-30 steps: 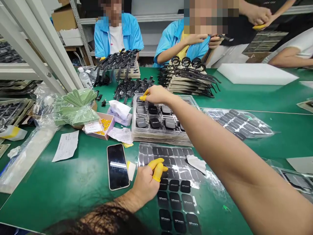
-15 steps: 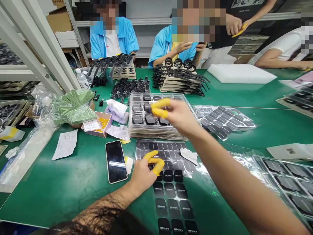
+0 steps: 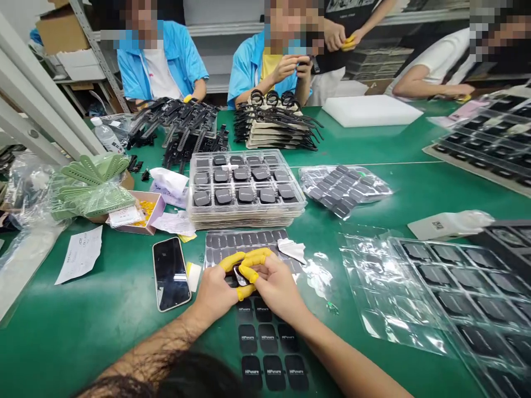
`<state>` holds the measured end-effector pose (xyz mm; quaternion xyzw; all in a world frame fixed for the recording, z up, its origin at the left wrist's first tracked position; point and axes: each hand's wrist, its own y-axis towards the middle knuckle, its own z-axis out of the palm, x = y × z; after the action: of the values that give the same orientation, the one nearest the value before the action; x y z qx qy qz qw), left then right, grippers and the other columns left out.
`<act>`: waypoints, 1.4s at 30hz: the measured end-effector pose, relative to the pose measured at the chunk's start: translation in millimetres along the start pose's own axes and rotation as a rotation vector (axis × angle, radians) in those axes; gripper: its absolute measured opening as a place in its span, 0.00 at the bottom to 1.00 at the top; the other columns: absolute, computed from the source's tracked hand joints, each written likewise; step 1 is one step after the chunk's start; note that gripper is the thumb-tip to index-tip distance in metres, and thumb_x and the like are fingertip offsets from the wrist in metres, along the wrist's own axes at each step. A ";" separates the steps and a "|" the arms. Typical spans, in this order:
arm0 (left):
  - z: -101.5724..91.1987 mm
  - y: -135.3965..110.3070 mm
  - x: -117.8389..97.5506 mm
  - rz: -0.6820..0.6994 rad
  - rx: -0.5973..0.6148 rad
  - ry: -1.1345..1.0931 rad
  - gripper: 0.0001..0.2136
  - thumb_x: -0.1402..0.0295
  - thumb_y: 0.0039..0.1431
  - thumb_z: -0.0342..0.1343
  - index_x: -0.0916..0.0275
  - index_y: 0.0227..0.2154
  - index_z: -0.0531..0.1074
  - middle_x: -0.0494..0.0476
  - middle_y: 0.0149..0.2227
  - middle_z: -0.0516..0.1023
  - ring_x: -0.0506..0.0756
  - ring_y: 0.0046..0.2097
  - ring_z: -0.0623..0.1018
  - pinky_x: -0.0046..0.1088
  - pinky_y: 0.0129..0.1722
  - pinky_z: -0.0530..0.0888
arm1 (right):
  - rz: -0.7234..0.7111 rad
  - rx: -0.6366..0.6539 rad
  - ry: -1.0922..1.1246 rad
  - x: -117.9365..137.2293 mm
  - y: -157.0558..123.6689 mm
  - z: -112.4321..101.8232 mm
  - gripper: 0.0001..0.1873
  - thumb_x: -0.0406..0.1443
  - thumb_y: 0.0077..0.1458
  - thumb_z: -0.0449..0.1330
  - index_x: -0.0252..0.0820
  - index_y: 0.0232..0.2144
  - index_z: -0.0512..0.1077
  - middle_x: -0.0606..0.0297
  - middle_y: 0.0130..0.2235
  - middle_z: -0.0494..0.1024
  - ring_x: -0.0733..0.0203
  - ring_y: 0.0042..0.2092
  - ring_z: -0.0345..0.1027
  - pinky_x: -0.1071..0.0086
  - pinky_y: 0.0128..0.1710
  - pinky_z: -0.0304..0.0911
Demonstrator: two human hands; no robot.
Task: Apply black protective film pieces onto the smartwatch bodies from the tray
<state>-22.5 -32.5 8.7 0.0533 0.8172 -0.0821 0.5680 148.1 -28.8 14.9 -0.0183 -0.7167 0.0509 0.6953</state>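
My left hand (image 3: 216,287) and my right hand (image 3: 276,279) meet over the sticker sheets, yellow covers on several fingertips. Between them they grip a small black watch body (image 3: 240,276) with a shiny face; the fingers hide much of it. Under and in front of the hands runs a clear sheet of black rounded-square film stickers (image 3: 267,338) with white lettering. Behind them lies another sticker sheet (image 3: 215,243) with a crumpled white tissue (image 3: 291,250) on its right side. Farther back, a clear tray (image 3: 244,210) of similar black squares tops a stack.
Left of the hands lie a phone (image 3: 171,273), a box of yellow finger covers (image 3: 145,213) and green straps (image 3: 91,188). To the right are clear plastic film (image 3: 390,293) and a tray of black pieces (image 3: 464,276). Co-workers (image 3: 160,66) sit across the table.
My right hand has come back from the tray, down towards me, and now joins my left hand at the small black piece. The camera view has shifted right.
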 end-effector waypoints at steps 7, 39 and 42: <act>-1.0 -1.3 6.5 -0.040 -0.010 -0.039 0.26 0.65 0.50 0.75 0.57 0.55 0.84 0.58 0.52 0.90 0.67 0.54 0.89 0.47 0.61 0.85 | -0.099 -0.085 -0.194 -3.5 -14.5 9.8 0.03 0.41 0.58 0.68 0.59 0.31 0.80 0.59 0.42 0.78 0.46 0.44 0.80 0.44 0.46 0.81; 5.9 -1.1 20.2 0.069 -0.019 -0.086 0.27 0.66 0.50 0.76 0.61 0.55 0.84 0.60 0.47 0.91 0.64 0.46 0.91 0.42 0.52 0.89 | -0.852 0.200 -0.762 13.2 14.8 -37.5 0.10 0.35 0.71 0.63 0.45 0.40 0.85 0.60 0.34 0.82 0.57 0.35 0.70 0.62 0.34 0.68; 5.2 -1.5 17.4 0.092 0.016 -0.034 0.27 0.68 0.49 0.76 0.60 0.55 0.85 0.60 0.48 0.91 0.64 0.46 0.91 0.44 0.53 0.88 | -0.839 0.254 -0.722 7.6 17.2 -39.4 0.12 0.36 0.72 0.62 0.46 0.38 0.85 0.61 0.34 0.81 0.58 0.34 0.69 0.63 0.34 0.67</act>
<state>-24.1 -35.1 -9.2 0.0941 0.8032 -0.0633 0.5847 186.5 -9.1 21.9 0.3704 -0.8432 -0.1411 0.3633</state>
